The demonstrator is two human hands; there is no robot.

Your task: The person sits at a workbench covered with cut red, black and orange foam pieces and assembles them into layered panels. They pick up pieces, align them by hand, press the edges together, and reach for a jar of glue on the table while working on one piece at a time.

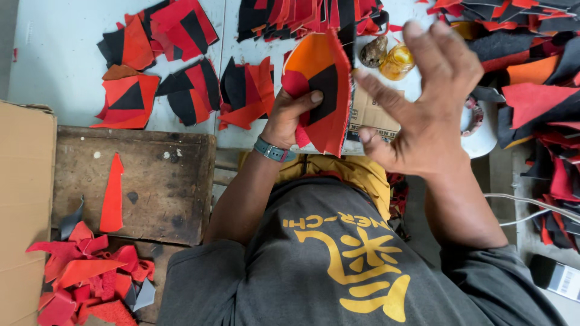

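Shirt (pixel 338 265), grey with a yellow print, fills the near edge below both hands. Left hand (pixel 290 118), with a grey-green watch (pixel 273 151) at the wrist, holds a stitched panel (pixel 320 84) of orange, red and black leather; its fingers (pixel 314 96) are closed on the panel, thumb pressed on the front face, and the panel stands upright just above the tabletop (pixel 60 54). Right hand (pixel 429 96) hovers just right of the panel, fingers spread wide and holding nothing, not touching it as far as shows.

Left of the left-hand fingers and nearer lies a dark wooden board (pixel 151 181) with a red strip (pixel 112 193) on it; red scraps (pixel 84 278) are heaped below it, and cardboard (pixel 24 205) stands at the far left.

Beyond the fingers, an amber jar (pixel 396 61) and a brown lump (pixel 373 51) sit behind the panel. Finished red-and-black pieces (pixel 181 66) lie spread on the tabletop to the far left, and a pile of cut leather (pixel 538 72) sits right of the right hand.
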